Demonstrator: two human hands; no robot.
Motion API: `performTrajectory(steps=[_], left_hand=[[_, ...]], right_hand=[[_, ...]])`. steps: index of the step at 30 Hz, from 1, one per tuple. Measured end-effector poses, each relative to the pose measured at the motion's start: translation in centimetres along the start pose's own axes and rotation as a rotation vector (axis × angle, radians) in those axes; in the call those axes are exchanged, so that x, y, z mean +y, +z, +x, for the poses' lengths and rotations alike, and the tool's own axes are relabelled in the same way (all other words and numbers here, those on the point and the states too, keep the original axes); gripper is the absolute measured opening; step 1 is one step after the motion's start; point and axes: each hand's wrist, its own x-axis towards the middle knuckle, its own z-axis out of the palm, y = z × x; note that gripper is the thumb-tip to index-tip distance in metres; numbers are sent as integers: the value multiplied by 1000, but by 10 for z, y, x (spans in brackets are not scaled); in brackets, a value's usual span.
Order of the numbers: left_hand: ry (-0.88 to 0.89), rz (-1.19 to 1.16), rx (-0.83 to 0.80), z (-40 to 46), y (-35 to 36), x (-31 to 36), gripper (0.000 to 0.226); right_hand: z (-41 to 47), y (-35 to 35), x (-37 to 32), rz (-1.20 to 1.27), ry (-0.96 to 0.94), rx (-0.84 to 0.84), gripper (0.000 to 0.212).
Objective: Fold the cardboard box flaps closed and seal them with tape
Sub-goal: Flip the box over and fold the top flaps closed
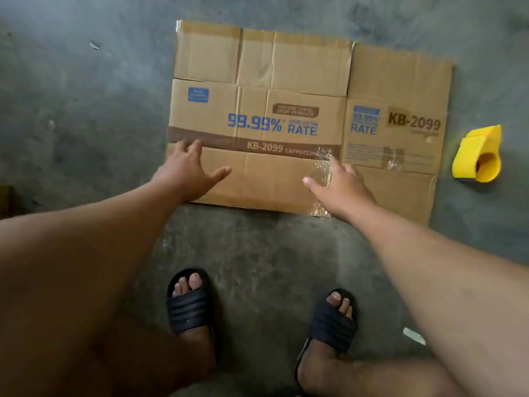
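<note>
Flat box (286, 110) on concrete floor (86, 96) (dispenser (478, 156) nr).

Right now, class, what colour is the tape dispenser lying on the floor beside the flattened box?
Bright yellow. The tape dispenser shows clearly in the head view.

Dim, flat, even light falls over the grey concrete floor (86, 116), with no clear source. Shadows are soft and short: one under the yellow plastic tape dispenser (477, 156) at 3 o'clock, faint ones beneath the black slide sandals (190, 306) at 6 o'clock. Crinkled clear tape (323, 164) on the flattened brown cardboard box (257, 67) catches small glints. The whole frame is soft; wide-angle stretch enlarges the forearms toward 7 and 5 o'clock.
</note>
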Motion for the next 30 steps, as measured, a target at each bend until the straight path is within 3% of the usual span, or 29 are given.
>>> performTrajectory(steps=[5, 10, 16, 21, 26, 30], left_hand=[[-127, -18, 16, 54, 55, -36, 104], [-109, 114, 153, 90, 96, -53, 105], [-125, 6, 323, 115, 96, -51, 110], [-203, -111, 308, 110, 94, -66, 120], [-136, -136, 307, 105, 84, -79, 110], [-106, -170, 409, 94, 61, -78, 99]], right_hand=[[47, 63, 15, -154, 72, 85, 96], [84, 108, 14, -153, 39, 177, 101], [128, 97, 20, -32, -77, 312, 103], [130, 91, 28, -46, 1, 401, 103], [107, 89, 34, 54, -74, 357, 90], [93, 62, 28, 144, -165, 475, 81]])
